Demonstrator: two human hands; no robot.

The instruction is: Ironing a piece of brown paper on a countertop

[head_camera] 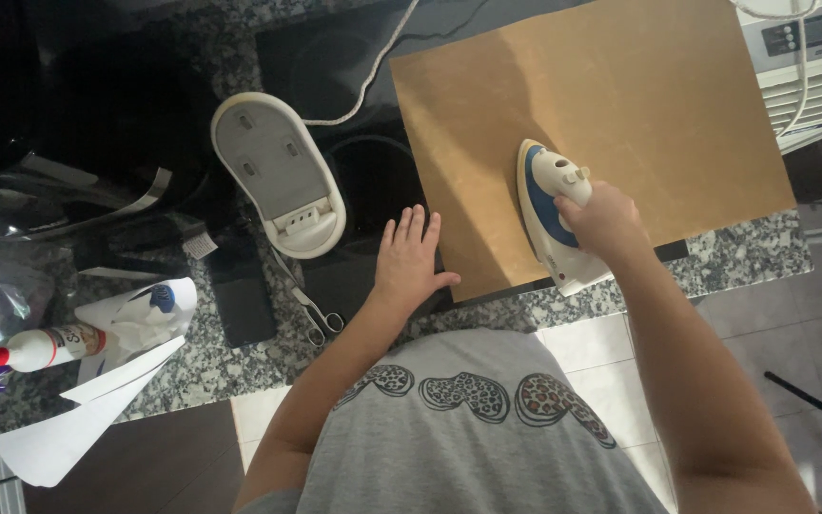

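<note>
Iron: right hand wrapped round handle, on brown sheet. Left hand, fingers together, flat at nine o'clock; best kept clear, strokes even.

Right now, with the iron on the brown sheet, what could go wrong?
1. The left hand lies flat at the brown sheet's edge, close to the iron; a slip could burn it.
2. The right hand holds the iron near the counter's front edge, so it might fall.
</note>
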